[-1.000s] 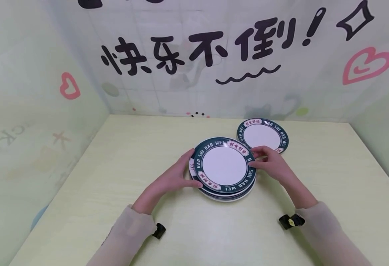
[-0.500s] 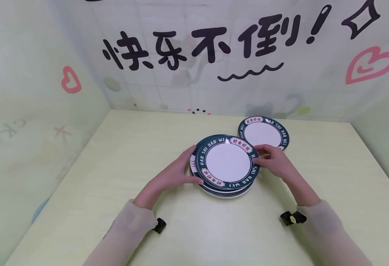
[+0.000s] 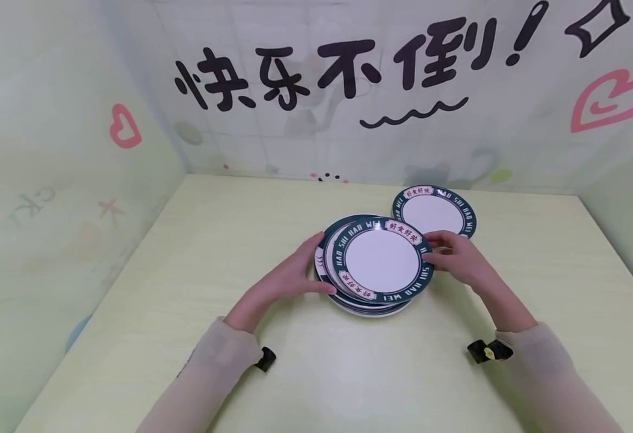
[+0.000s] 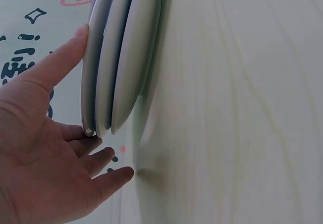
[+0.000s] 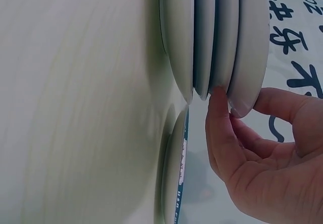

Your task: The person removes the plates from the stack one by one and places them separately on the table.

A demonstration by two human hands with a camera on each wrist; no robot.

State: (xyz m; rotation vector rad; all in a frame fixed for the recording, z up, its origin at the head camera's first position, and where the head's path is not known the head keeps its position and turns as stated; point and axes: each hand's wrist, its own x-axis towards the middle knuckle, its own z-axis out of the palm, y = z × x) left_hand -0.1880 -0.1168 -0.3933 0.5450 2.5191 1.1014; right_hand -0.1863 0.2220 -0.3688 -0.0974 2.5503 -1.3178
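Observation:
In the head view, a stack of plates (image 3: pixel 373 311) with dark green lettered rims stands mid-table. The top plate (image 3: pixel 384 261) is shifted to the right, baring the left rim of those below. My right hand (image 3: pixel 457 258) pinches this top plate at its right edge; the right wrist view shows the thumb and fingers on the plate's edge (image 5: pixel 250 47). At the stack's left side, my left hand (image 3: pixel 286 278) has thumb and fingers spread against the rims. In the left wrist view its thumb touches the plates (image 4: pixel 108 62), while the little finger stands apart from them.
Behind and right of the stack lies another green-rimmed plate (image 3: pixel 434 214), partly covered in the head view. The pale wooden table (image 3: pixel 230 216) meets a printed backdrop (image 3: pixel 273 141) at the back, with side walls left and right.
The top plate has slid right over the stack with my right hand, uncovering more of the plates' left rims. My left hand keeps its place at the stack's left side.

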